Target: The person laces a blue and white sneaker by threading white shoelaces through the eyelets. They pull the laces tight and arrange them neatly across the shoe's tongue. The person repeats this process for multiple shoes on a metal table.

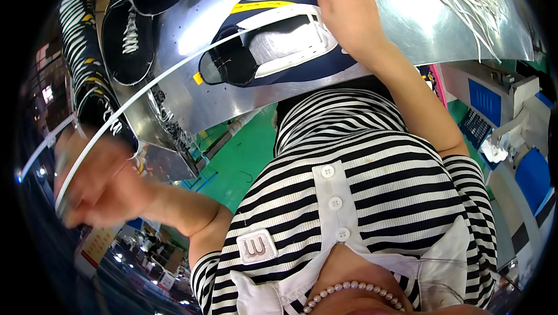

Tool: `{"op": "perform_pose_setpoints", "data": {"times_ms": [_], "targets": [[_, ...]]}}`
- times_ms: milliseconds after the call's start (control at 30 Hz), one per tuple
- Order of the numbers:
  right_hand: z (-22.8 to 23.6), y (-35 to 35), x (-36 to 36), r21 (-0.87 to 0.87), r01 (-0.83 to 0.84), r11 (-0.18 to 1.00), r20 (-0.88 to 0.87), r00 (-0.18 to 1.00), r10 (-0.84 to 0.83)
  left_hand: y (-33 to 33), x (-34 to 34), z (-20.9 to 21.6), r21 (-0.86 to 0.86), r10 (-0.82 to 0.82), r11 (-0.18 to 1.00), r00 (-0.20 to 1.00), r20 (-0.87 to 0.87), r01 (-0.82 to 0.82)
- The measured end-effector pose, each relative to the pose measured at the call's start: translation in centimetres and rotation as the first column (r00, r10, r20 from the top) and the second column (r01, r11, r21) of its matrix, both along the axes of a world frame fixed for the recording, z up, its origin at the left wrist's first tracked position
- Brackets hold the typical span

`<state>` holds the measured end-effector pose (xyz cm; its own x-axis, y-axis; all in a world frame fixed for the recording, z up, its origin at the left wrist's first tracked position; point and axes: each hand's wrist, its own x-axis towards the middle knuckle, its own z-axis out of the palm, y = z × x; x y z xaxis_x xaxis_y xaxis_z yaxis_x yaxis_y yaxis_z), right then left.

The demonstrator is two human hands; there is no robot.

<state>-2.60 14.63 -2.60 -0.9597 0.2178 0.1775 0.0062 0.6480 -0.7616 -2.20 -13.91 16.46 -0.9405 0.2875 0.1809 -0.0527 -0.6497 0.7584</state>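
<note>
A navy shoe upper (334,66) with white trim, a yellow stripe and a black padded collar lies on the metal table. Stretched from its eyelets, a white shoelace (168,72) runs down to the lower left. My left hand (102,181), blurred by motion, is closed on the far part of that lace, well away from the shoe. My right hand (349,15) is at the right part of the shoe upper, its fingers bent over the edge; its fingertips are partly hidden.
Loose white laces (465,1) are heaped on the metal table (407,42) at the far right. Black laced shoes (129,42) stand at the left, beside a row of striped-looking laced shoes (87,36). Grey equipment with blue panels (485,103) is at the right.
</note>
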Motion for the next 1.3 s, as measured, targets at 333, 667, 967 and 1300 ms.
{"op": "perform_pose_setpoints", "data": {"times_ms": [333,667,967,1300], "targets": [[2.9,1.4,3.7,-0.531,-0.116,0.84,-0.032,0.993,0.117,10.3,1.6,-14.5,-0.816,-0.267,0.184,0.771,-0.578,-0.548],[2.3,0.0,8.2,-0.371,-0.204,0.906,0.071,0.967,0.246,10.7,0.9,-14.4,-0.851,-0.238,0.083,0.819,-0.523,-0.519],[2.5,-1.4,6.8,-0.557,-0.028,0.83,0.245,0.95,0.196,10.3,0.8,-15.3,-0.868,-0.286,0.217,0.822,-0.493,-0.446],[5.8,2.9,6.0,-0.172,-0.251,0.953,0.15,0.949,0.277,9.3,1.2,-16.1,-0.719,-0.395,0.28,0.607,-0.69,-0.636]]}}
